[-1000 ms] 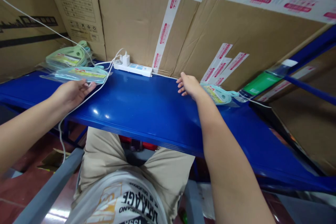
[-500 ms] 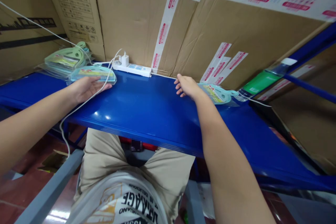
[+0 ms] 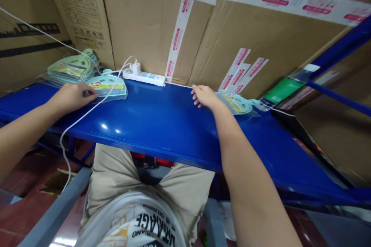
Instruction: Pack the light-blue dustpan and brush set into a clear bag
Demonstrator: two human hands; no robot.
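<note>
My left hand (image 3: 75,95) is at the near left edge of a light-blue dustpan set (image 3: 108,86) in a clear plastic bag. Its thumb and fingers are drawn together at the bag's edge; exactly how they grip it is partly hidden. The set lies flat on the blue table (image 3: 150,117), label up, with a white cable crossing over it. My right hand (image 3: 203,95) hovers or rests at the table's back, fingers loosely bent and apart, holding nothing. Just behind its wrist lies another bagged light-blue dustpan set (image 3: 237,103).
Several bagged dustpan sets (image 3: 71,67), green on top, are stacked at the back left. A white power strip (image 3: 146,78) with a plug lies along the cardboard (image 3: 150,27). A green-labelled bottle (image 3: 285,89) leans at the right by the blue frame. The white cable (image 3: 82,115) hangs over the front edge.
My left hand has moved left, from the dustpan set's right end to its near left edge, and turned palm down. The set now lies flatter. My right hand stays put.
</note>
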